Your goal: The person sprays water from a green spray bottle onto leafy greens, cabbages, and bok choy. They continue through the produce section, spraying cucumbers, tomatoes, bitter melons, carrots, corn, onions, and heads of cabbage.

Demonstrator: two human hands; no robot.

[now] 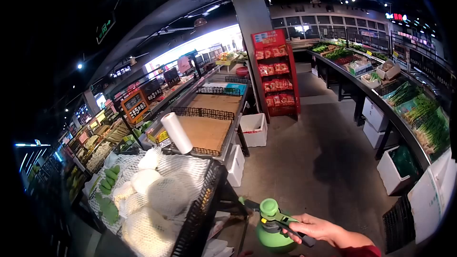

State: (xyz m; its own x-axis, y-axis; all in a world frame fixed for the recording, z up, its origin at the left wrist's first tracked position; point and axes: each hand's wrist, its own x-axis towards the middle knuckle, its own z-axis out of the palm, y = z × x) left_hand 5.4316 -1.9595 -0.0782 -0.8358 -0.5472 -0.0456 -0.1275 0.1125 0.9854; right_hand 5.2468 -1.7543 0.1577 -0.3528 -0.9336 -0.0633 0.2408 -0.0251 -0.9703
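My right hand (314,228) reaches in from the lower right with a red sleeve at the wrist. Its fingers are wrapped round the black handle of a green pump sprayer (273,239), whose nozzle points left toward the display stand. Left of the sprayer is a black crate (202,204) lined with white foam netting. Large pale round vegetables (147,231) in netting lie in it, beside small green ones (110,177). My left hand is not in view.
A roll of plastic bags (176,133) stands behind the netted vegetables, near brown-lined crates (200,133). A red snack rack (276,74) stands by a pillar. White boxes (253,130) sit on the aisle floor (309,162). Leafy greens (421,114) line the right-hand counter.
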